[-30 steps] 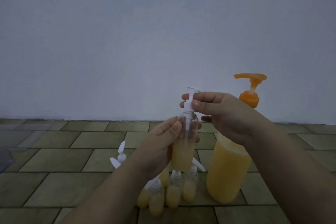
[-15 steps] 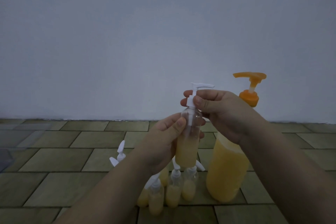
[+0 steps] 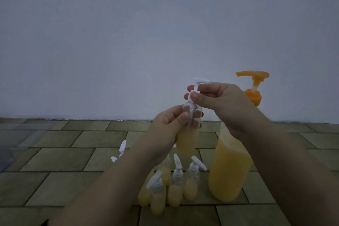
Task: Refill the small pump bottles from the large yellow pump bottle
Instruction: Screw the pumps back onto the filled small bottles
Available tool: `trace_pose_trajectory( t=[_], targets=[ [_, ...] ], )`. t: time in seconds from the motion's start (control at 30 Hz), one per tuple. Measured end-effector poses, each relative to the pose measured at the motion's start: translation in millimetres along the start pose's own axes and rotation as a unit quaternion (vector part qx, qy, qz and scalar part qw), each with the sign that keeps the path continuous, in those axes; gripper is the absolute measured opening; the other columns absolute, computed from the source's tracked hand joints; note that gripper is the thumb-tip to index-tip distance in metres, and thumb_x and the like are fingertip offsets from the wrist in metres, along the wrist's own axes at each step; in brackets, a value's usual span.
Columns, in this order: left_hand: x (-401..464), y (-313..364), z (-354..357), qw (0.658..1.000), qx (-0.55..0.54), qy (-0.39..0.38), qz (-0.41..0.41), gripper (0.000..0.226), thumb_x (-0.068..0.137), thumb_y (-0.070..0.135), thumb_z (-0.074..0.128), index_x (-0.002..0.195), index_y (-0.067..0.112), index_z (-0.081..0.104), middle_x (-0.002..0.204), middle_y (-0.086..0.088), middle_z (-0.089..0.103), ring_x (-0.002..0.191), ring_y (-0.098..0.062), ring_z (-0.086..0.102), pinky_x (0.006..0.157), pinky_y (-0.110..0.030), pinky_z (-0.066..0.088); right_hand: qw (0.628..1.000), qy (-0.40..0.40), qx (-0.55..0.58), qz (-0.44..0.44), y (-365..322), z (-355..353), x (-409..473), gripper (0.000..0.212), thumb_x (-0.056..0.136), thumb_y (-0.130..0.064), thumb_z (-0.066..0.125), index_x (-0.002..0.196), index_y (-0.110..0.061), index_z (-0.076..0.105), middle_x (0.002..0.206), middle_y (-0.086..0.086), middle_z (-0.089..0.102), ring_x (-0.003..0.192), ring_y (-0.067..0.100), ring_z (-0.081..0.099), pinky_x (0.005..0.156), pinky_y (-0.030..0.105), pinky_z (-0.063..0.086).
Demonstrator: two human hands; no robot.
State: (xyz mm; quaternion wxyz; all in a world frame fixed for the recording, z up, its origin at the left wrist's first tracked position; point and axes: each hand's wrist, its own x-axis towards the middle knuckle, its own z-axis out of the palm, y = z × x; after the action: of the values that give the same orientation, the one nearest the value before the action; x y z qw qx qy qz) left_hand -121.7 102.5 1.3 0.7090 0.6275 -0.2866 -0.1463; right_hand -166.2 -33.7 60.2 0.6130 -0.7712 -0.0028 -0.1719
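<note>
The right hand pinched the white pump head while the left hand wrapped its grip round the small bottle, held aloft, likely for twisting. Below, filled small bottles clustered on the tiled floor beside the large yellow pump bottle.

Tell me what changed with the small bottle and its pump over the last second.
The white pump head, pinched by the right hand, turned: its nozzle swung round to point right, and it stands a little higher above the small bottle. The left hand kept its grip on the bottle. The large yellow pump bottle and the small bottles on the floor stayed put.
</note>
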Motion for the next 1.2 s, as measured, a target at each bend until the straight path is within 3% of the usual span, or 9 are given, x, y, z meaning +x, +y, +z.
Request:
trace_pose_trajectory(
  t=[0.1, 0.23, 0.3, 0.37, 0.5, 0.63, 0.7, 0.97, 1.2],
  targets=[
    [2, 4, -5, 0.999, -0.025, -0.032, -0.005, 0.025, 0.094, 0.023, 0.043, 0.107, 0.021, 0.063, 0.101, 0.003, 0.071, 0.096, -0.018, 0.066, 0.081, -0.033, 0.054, 0.997, -0.070, 0.037, 0.006, -5, -4, 0, 0.027, 0.080, -0.021, 0.060, 0.104, -0.010, 0.068, 0.095, -0.002, 0.073, 0.086, 0.002, 0.066, 0.065, 0.008, 0.046],
    [6, 2, -4, 1.000, 0.003, -0.013, -0.005, 0.024, 0.096, 0.019, 0.042, 0.104, 0.024, 0.064, 0.100, 0.000, 0.072, 0.099, -0.021, 0.066, 0.084, -0.034, 0.054, 1.000, 0.012, 0.015, -0.003, 1, 3, 3, 0.014, 0.082, -0.017, 0.064, 0.094, -0.014, 0.071, 0.085, -0.003, 0.073, 0.082, 0.005, 0.066, 0.064, 0.012, 0.044],
    [6, 1, -3, 1.000, 0.019, -0.001, -0.009, 0.024, 0.097, 0.018, 0.042, 0.106, 0.023, 0.064, 0.102, -0.001, 0.071, 0.103, -0.022, 0.064, 0.090, -0.037, 0.052, 1.000, 0.028, 0.011, -0.004, 2, 5, 4, 0.012, 0.083, -0.015, 0.065, 0.093, -0.015, 0.071, 0.084, -0.002, 0.073, 0.083, 0.006, 0.065, 0.057, 0.007, 0.045],
    [7, 2, -4, 0.998, 0.061, 0.006, -0.010, 0.024, 0.097, 0.022, 0.045, 0.112, 0.024, 0.063, 0.106, 0.002, 0.071, 0.105, -0.018, 0.063, 0.093, -0.038, 0.050, 1.000, 0.023, 0.000, -0.010, 2, 4, 4, 0.014, 0.084, -0.015, 0.064, 0.097, -0.014, 0.070, 0.085, -0.003, 0.073, 0.082, 0.004, 0.066, 0.059, 0.005, 0.045],
    [10, 10, -15, 0.984, 0.175, 0.014, -0.007, 0.034, 0.094, 0.023, 0.054, 0.128, 0.022, 0.056, 0.113, 0.010, 0.066, 0.104, -0.001, 0.059, 0.087, -0.019, 0.047, 0.999, 0.018, -0.023, -0.022, 6, 6, 2, 0.026, 0.085, -0.014, 0.064, 0.110, -0.020, 0.062, 0.087, -0.008, 0.073, 0.075, -0.004, 0.064, 0.066, 0.015, 0.041],
    [3, 18, -38, 0.977, 0.198, 0.076, 0.008, 0.030, 0.093, 0.017, 0.056, 0.122, 0.025, 0.056, 0.113, 0.016, 0.065, 0.105, 0.001, 0.060, 0.096, -0.024, 0.047, 0.993, 0.058, -0.093, -0.043, 14, 10, 5, 0.041, 0.084, -0.019, 0.066, 0.120, -0.031, 0.049, 0.089, -0.009, 0.071, 0.079, 0.004, 0.064, 0.062, 0.014, 0.041],
    [-4, 23, -53, 0.979, 0.168, 0.117, 0.016, 0.025, 0.092, 0.014, 0.057, 0.115, 0.025, 0.060, 0.109, 0.013, 0.069, 0.105, -0.002, 0.063, 0.098, -0.028, 0.047, 0.986, 0.063, -0.146, -0.055, 19, 10, 7, 0.038, 0.085, -0.021, 0.065, 0.118, -0.033, 0.049, 0.089, -0.007, 0.068, 0.069, 0.004, 0.059, 0.053, 0.010, 0.040],
    [-35, 21, -97, 0.975, 0.133, 0.178, 0.000, 0.020, 0.093, 0.012, 0.055, 0.108, 0.020, 0.064, 0.101, 0.007, 0.073, 0.098, -0.011, 0.068, 0.090, -0.030, 0.049, 0.917, 0.036, -0.395, -0.050, 56, 23, 12, 0.025, 0.085, -0.023, 0.064, 0.106, -0.021, 0.050, 0.088, -0.003, 0.054, 0.073, 0.009, 0.055, 0.060, 0.016, 0.045],
    [-54, 9, -112, 0.973, 0.130, 0.187, -0.027, 0.020, 0.092, 0.011, 0.055, 0.107, 0.019, 0.065, 0.101, 0.005, 0.073, 0.098, -0.012, 0.068, 0.090, -0.030, 0.048, 0.853, -0.049, -0.517, 0.058, 84, 38, 17, 0.015, 0.086, -0.019, 0.060, 0.098, -0.012, 0.055, 0.086, 0.003, 0.059, 0.079, 0.016, 0.058, 0.071, 0.028, 0.051]
  ],
)
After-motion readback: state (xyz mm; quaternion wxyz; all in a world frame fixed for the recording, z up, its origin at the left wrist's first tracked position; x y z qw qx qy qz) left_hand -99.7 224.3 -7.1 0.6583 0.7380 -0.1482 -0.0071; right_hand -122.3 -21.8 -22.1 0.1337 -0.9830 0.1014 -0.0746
